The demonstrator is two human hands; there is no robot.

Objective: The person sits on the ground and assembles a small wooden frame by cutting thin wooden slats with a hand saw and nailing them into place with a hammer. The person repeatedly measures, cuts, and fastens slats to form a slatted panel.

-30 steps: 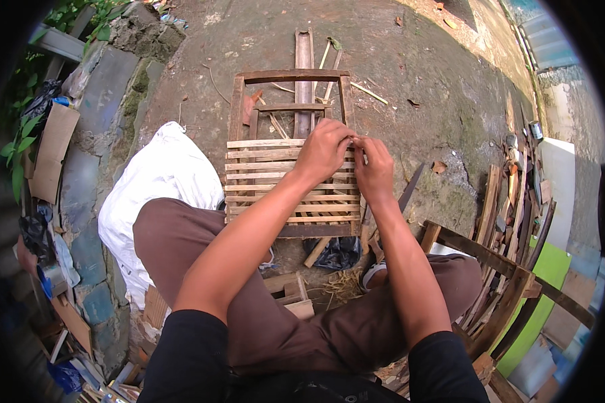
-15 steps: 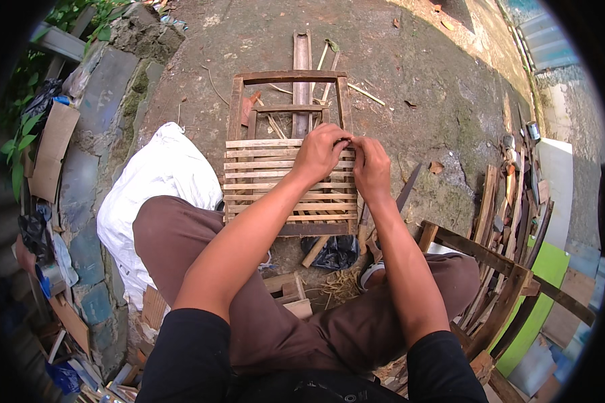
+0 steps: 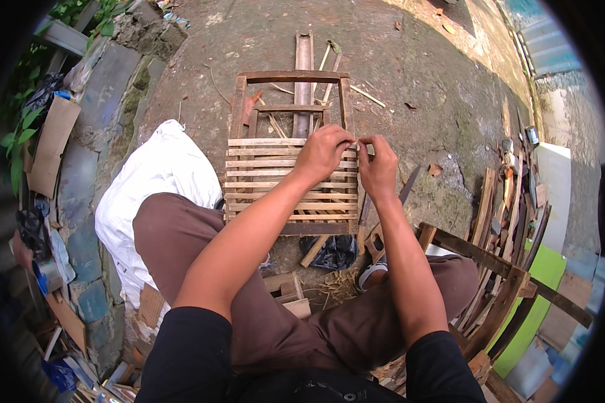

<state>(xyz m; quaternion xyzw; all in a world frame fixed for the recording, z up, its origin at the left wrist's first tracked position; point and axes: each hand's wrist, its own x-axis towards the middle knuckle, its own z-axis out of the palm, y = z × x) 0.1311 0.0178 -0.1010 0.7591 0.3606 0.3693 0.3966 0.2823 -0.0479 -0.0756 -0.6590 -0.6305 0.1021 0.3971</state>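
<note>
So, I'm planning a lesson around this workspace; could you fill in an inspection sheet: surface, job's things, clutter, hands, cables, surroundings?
Surface: rough, stained ground with dry leaves and thin sticks scattered about.
Job's things: wooden frame with pale slats across its nearer part.
Clutter: white sack on the left; black plastic bag just below the frame; dark blade beside the right forearm; wood pieces heaped on the right.
Hands: left hand and right hand close together by the farthest slat's right end, fingertips drawn in; anything pinched is too small to tell.
Cables: nothing seen.
Surroundings: grey wall on the right; green leaves at far left.
</note>
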